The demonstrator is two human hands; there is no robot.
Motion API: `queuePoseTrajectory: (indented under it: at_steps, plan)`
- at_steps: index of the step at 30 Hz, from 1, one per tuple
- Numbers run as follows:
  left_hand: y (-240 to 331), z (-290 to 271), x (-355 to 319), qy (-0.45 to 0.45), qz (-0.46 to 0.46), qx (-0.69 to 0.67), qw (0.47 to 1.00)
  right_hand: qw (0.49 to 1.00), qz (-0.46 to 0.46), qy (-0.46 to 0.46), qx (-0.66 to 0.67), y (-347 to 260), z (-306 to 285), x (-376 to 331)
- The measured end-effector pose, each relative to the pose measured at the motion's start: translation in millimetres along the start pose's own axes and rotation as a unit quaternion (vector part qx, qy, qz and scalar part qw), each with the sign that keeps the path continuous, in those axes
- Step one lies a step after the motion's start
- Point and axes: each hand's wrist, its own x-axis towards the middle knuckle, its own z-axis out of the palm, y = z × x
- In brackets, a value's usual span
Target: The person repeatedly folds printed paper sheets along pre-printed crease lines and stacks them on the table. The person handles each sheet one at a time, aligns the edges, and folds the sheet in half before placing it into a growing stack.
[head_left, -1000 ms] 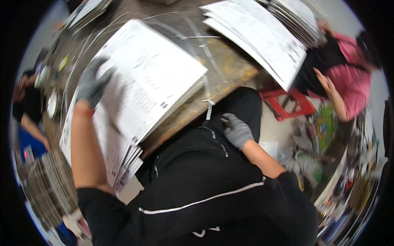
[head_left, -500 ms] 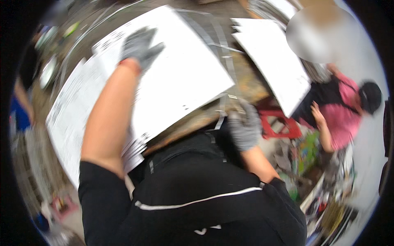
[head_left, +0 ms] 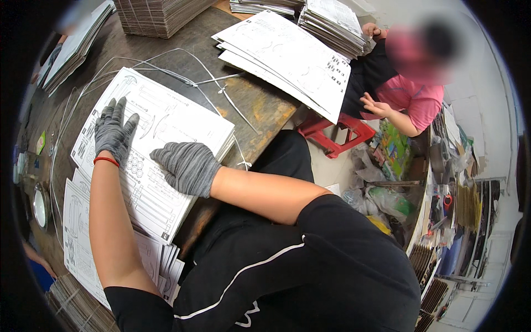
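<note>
a: printed sheet stack (head_left: 166, 124) is shown lying flat on the wooden table (head_left: 265, 108), its long axis running from the upper right corner down toward the person's left side.

b: how are the hands placed on it?

a: left hand (head_left: 113, 133) is laid flat with fingers spread wide, on the stack's far left part. right hand (head_left: 185, 166) is rested palm down with fingers curled, on the near edge; nothing is gripped. the near right edge is reached sooner by the right hand.
</note>
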Motion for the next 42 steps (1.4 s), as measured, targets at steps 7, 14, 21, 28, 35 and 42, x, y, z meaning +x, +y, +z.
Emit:
queuePoseTrajectory:
  at_steps: [7, 14, 21, 28, 35, 42]
  plan:
    - [18, -10, 16, -0.028, -0.151, 0.000, 0.988, 1.000, -0.010, 0.015, -0.014, 2, 7, -4]
    - [14, -6, 24, -0.019, -0.177, 0.025, 0.984, 1.000, -0.014, 0.011, -0.018, 1, 6, -3]
    - [2, 25, 23, 0.086, -0.143, -0.117, 0.979, 0.983, 0.020, 0.084, 0.161, 10, 3, -6]
    - [9, -9, 3, 0.066, -0.145, -0.107, 0.981, 0.982, 0.083, -0.059, 0.162, -1, -17, -11]
    - [12, -22, -1, 0.032, -0.154, -0.123, 0.980, 0.983, 0.065, -0.049, 0.164, -9, -2, 6]
    - [14, -24, -1, 0.028, -0.154, -0.119, 0.981, 0.998, -0.051, -0.006, 0.025, -13, 10, 15]
